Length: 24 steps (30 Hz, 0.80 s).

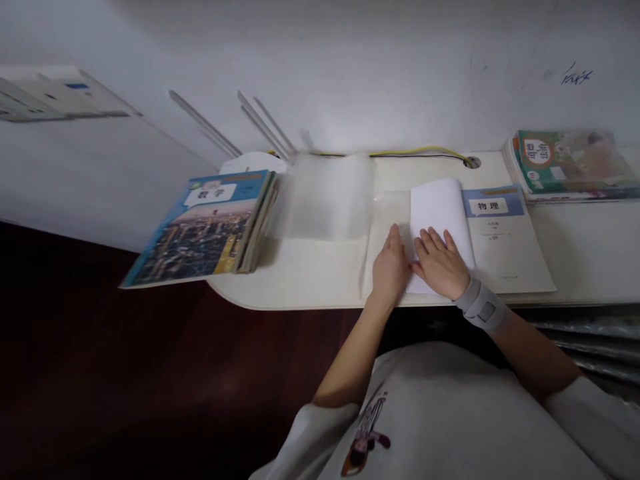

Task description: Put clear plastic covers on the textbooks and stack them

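Observation:
A textbook (505,240) with a blue title band lies on the white desk (310,277), its front cover (437,213) folded open to show a blank white inside. My right hand (440,263), with a grey band on the wrist, lies flat on that white cover with fingers stretched out. My left hand (390,267) rests edge-on beside it at the cover's left edge, fingers straight and pressed on the desk. A clear plastic sheet (327,197) lies blurred just left of the hands.
A stack of books (205,227) topped by a city-photo cover overhangs the desk's left end. Another stack (570,163) with a green cover sits at the back right. A yellow cable (420,152) runs along the wall to a desk hole (471,162).

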Tool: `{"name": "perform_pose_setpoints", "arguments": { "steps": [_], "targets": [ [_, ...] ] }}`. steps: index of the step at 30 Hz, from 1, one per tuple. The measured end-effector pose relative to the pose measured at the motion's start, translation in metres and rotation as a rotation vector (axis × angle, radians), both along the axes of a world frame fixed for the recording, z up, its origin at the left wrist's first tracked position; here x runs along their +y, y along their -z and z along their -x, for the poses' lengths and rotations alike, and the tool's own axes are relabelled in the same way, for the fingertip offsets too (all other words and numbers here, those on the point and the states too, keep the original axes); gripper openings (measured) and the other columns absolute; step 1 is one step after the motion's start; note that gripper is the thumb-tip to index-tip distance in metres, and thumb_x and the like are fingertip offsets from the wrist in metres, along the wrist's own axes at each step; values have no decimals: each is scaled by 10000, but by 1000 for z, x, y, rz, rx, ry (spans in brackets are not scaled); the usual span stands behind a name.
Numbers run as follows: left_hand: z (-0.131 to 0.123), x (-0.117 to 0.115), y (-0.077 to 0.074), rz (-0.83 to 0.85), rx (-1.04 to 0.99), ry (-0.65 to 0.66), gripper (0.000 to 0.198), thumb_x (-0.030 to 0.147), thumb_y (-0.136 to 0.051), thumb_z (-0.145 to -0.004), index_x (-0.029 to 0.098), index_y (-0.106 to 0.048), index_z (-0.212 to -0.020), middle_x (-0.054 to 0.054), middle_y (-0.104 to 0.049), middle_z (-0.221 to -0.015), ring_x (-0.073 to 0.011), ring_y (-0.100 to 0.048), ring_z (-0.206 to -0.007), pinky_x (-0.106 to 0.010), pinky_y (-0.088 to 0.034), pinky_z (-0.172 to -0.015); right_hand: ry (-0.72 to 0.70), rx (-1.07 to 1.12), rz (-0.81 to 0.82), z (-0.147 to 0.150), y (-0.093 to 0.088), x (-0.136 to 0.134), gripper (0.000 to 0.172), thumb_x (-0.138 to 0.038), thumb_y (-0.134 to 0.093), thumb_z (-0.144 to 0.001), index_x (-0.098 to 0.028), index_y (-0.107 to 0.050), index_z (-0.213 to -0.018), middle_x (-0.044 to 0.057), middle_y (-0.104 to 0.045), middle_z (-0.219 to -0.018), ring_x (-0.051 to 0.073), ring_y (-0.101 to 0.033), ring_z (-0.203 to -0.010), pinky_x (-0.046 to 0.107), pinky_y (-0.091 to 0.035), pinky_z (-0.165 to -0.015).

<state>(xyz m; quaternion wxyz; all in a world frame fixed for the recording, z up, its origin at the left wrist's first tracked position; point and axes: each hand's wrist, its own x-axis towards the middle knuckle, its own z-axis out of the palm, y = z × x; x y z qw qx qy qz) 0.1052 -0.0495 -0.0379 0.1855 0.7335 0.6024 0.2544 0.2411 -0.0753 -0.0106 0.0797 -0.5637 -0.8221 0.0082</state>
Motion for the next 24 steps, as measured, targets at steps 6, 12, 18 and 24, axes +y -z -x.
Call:
{"name": "perform_pose_setpoints", "arguments": {
  "steps": [6,12,18,24],
  "targets": [
    [-3,-3,6,-89,129,133,536,139,-416,-913,100,-351,-1444,-206,-405,-1477,-276,-437,-1341,-424,-436,-1051,-120,50,42,0,-18,0,462,-240,-432,-920,-29,-512,-1323,204,-497,-1407,298,-422,-1337,434,-320,-1127],
    [-9,-3,8,-125,236,90,377,228,-378,-975,125,-539,-1300,-217,-443,-1446,-297,-549,-1233,-460,-470,-1004,7,118,-51,-45,-35,75,487,-340,-492,-908,-85,-513,-1323,207,-428,-1453,336,-359,-1365,505,-315,-1097],
    [-8,-2,9,-121,222,88,372,187,-377,-966,121,-523,-1302,-220,-438,-1449,-297,-533,-1252,-471,-469,-1008,224,166,71,-69,-8,138,761,-526,-616,-792,-152,-386,-1414,218,-416,-1437,395,-325,-1349,629,-285,-1027],
    [-9,-2,9,-134,159,97,423,180,-377,-957,102,-455,-1365,-224,-431,-1453,-293,-483,-1302,-467,-449,-1034,256,139,0,-61,1,135,639,-472,-634,-766,-158,-498,-1306,206,-484,-1329,368,-414,-1246,564,-317,-1007]
  ]
}}
